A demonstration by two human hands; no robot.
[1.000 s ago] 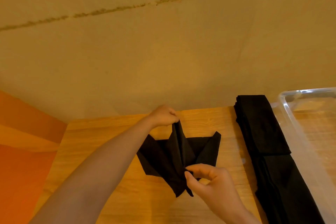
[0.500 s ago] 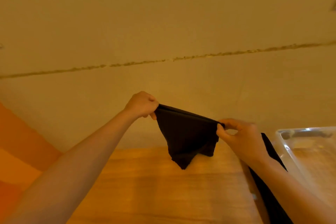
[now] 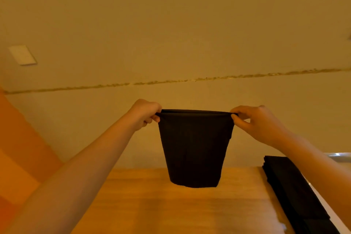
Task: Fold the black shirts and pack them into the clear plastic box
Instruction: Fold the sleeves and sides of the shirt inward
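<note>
shirt [image 3: 193, 148]: half-folded, hanging above worktop [image 3: 171, 205]
grip: my left hand [image 3: 146, 113] and right hand [image 3: 254, 121] pinch its top corners
done: folded stack [image 3: 284, 180] at right
left: finish fold, pack all

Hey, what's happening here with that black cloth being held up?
A person is holding a black shirt up in the air over a wooden table. The left hand grips one top corner and the right hand pinches the other, so the top edge is stretched between them and the rest hangs down. At the right of the table lies a stack of folded black shirts. Just a sliver of the clear plastic box shows beyond it.
</note>
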